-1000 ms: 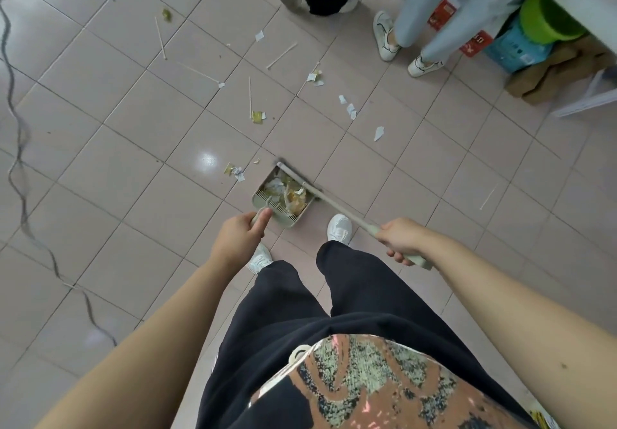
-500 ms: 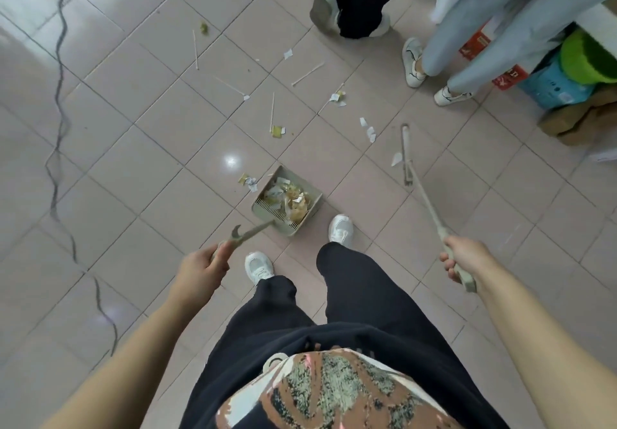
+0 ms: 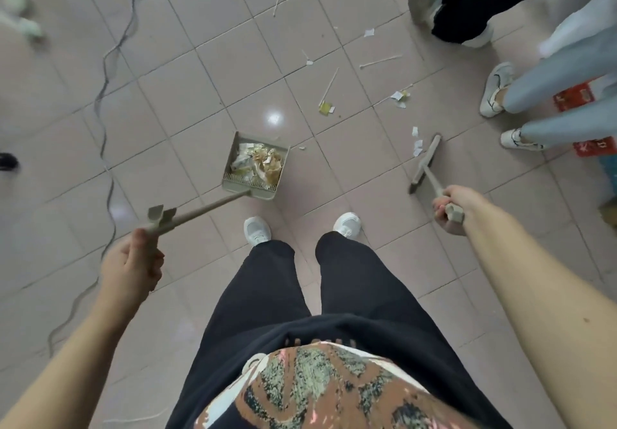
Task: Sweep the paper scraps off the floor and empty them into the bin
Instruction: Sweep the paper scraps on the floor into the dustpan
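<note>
Gripping the dustpan [image 3: 255, 166] handle in my left hand [image 3: 130, 261] and the broom [image 3: 425, 164] in my right hand [image 3: 450, 208], I should set the bristles behind the paper scraps [image 3: 415, 143] just beside them on the floor [image 3: 187, 94] and draw low, short strokes toward the pan's mouth.

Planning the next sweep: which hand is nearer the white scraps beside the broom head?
Right. The right hand grips the broom handle close behind those scraps; the left hand holds the dustpan handle well off to their left.
</note>
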